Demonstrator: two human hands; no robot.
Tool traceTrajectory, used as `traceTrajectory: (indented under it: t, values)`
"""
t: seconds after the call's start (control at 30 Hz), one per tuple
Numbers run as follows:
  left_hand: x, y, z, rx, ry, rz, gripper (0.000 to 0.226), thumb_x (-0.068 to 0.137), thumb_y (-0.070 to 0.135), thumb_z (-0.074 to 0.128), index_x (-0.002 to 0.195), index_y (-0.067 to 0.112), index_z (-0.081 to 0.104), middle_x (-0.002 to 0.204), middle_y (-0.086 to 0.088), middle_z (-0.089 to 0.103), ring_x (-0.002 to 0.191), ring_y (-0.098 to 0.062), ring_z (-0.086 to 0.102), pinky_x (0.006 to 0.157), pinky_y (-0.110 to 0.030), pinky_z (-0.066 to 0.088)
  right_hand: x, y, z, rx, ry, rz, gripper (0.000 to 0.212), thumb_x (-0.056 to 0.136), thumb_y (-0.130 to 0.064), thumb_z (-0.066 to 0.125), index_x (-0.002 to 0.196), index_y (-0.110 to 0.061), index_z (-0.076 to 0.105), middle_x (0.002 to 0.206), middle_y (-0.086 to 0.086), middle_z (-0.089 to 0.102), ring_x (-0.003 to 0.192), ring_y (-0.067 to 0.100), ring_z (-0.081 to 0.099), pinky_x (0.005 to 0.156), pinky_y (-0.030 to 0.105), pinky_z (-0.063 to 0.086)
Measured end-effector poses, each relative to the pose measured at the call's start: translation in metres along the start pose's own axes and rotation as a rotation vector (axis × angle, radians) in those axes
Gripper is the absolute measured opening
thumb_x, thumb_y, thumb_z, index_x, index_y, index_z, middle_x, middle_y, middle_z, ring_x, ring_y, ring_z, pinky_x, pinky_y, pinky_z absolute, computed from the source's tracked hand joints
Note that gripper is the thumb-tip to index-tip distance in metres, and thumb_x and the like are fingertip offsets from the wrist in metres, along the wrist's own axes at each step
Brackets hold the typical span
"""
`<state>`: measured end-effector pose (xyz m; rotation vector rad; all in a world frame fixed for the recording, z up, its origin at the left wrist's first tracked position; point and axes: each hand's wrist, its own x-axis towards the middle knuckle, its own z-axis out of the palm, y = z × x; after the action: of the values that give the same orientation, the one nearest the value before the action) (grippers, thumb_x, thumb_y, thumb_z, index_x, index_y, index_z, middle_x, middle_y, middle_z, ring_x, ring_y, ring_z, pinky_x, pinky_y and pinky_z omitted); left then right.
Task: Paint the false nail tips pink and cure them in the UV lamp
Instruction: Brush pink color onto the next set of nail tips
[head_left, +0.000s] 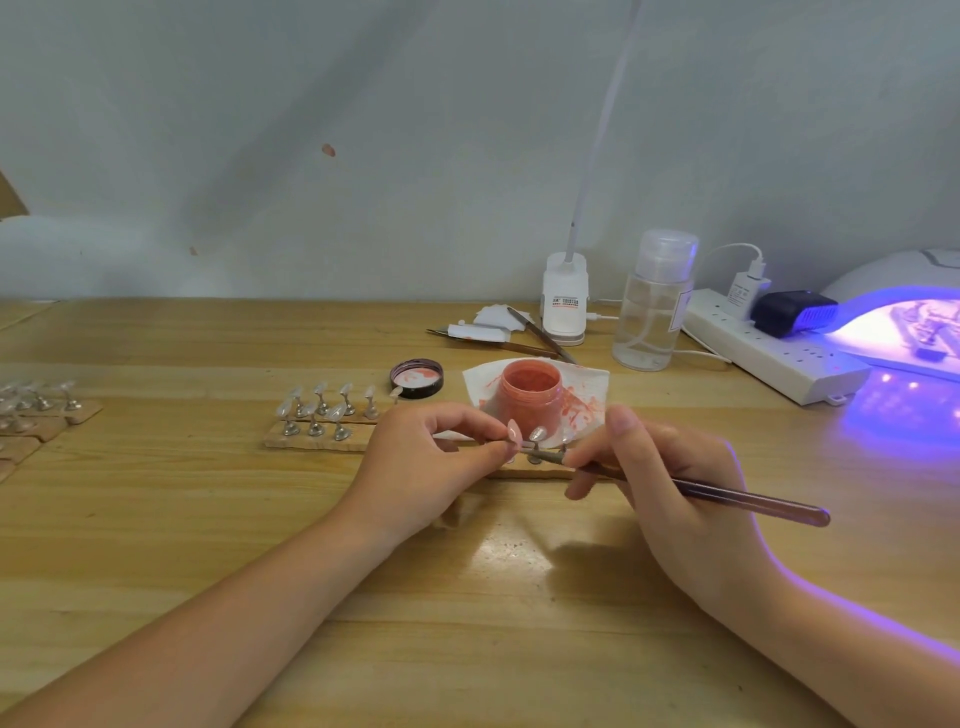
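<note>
Pinching a nail tip (514, 430), left hand (431, 457); right hand (670, 467) grips brush (727, 493) before jar (531, 389).

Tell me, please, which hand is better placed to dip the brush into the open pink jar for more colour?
The right hand. It already grips the brush, whose tip points toward the pink jar just behind it. The left hand is busy pinching a nail tip on its stand.

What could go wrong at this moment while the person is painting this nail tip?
1. The open pink jar stands just behind both hands; a careless move might knock it over.
2. The left hand pinches the small nail tip; wet paint may smear onto fingers.
3. The brush in the right hand works beside an unpainted tip, which it might mark.
</note>
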<state>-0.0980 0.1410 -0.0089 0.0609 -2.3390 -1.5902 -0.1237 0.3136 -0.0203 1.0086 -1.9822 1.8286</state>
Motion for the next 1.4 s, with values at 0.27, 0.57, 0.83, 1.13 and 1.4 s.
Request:
traceTrajectory:
  t: [0.27, 0.57, 0.83, 1.13, 1.4]
  values:
    - [-0.0001, 0.0007, 0.0004, 0.005, 0.005, -0.016, 0.014, 0.071, 0.018, 0.077, 0.062, 0.026, 0.070, 0.071, 0.010, 0.071, 0.042, 0.005, 0.044, 0.043, -0.006, 0.032, 0.0046, -0.0009, 0.0007, -0.087, 0.019, 0.004, 0.030, 0.093, -0.030, 0.048, 0.071, -0.019, 0.066, 0.060, -0.005, 0.065, 0.050, -0.003, 0.054, 0.053, 0.003, 0.034]
    - [-0.0005, 0.0016, -0.0003, -0.017, 0.001, 0.001, 0.023, 0.070, 0.017, 0.077, 0.057, 0.032, 0.067, 0.074, 0.015, 0.070, 0.046, 0.009, 0.051, 0.046, -0.006, 0.036, -0.0003, -0.0020, -0.0007, 0.081, 0.017, -0.005, 0.042, 0.092, -0.029, 0.042, 0.068, -0.005, 0.066, 0.053, 0.007, 0.062, 0.046, -0.001, 0.052, 0.054, 0.003, 0.036]
    - [0.0000, 0.0004, -0.0006, -0.013, 0.006, -0.004, 0.019, 0.070, 0.019, 0.078, 0.059, 0.032, 0.068, 0.075, 0.014, 0.070, 0.045, 0.005, 0.049, 0.045, -0.006, 0.036, 0.0030, -0.0026, 0.0009, 0.036, 0.015, 0.055, 0.037, 0.090, -0.027, 0.043, 0.069, -0.008, 0.067, 0.056, 0.004, 0.064, 0.047, -0.001, 0.053, 0.051, 0.003, 0.035]
    - [-0.0010, -0.0011, -0.0021, -0.071, -0.013, 0.011, 0.022, 0.073, 0.013, 0.074, 0.067, 0.034, 0.073, 0.072, 0.003, 0.072, 0.037, -0.002, 0.043, 0.039, -0.014, 0.038, 0.0008, -0.0031, -0.0013, 0.086, 0.062, 0.025, 0.038, 0.093, -0.026, 0.047, 0.068, -0.006, 0.066, 0.057, 0.006, 0.063, 0.048, 0.001, 0.054, 0.052, 0.003, 0.036]
    - [-0.0006, -0.0043, -0.0012, -0.031, -0.051, 0.032, 0.021, 0.079, 0.009, 0.069, 0.076, 0.030, 0.072, 0.039, 0.011, 0.055, 0.034, -0.002, 0.038, 0.040, -0.009, 0.031, 0.0036, -0.0004, -0.0020, -0.037, 0.060, 0.022, 0.035, 0.090, -0.038, 0.041, 0.072, -0.022, 0.066, 0.063, -0.004, 0.065, 0.058, 0.004, 0.057, 0.056, 0.006, 0.036]
